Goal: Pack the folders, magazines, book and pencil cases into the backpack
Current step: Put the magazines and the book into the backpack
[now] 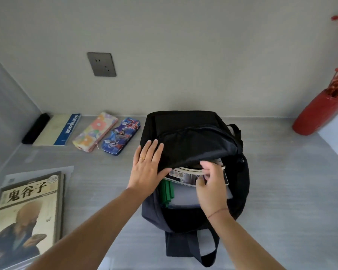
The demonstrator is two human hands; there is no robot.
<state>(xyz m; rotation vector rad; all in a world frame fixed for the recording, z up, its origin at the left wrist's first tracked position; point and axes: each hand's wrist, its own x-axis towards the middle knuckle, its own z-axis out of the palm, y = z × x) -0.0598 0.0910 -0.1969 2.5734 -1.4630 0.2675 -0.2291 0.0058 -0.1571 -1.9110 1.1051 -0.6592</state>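
Magazine [185, 177] under right grip [211, 184]

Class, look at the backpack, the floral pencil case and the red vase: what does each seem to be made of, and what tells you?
Backpack: soft matte black fabric, probably nylon; it sags and creases.
Floral pencil case: likely printed cloth or faux leather, with a zip edge.
Red vase: glossy, rigid, probably glazed ceramic or lacquer; it shows highlights.

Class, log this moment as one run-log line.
left hand: lifts backpack flap | right hand: tucks magazines in | pencil cases: outside
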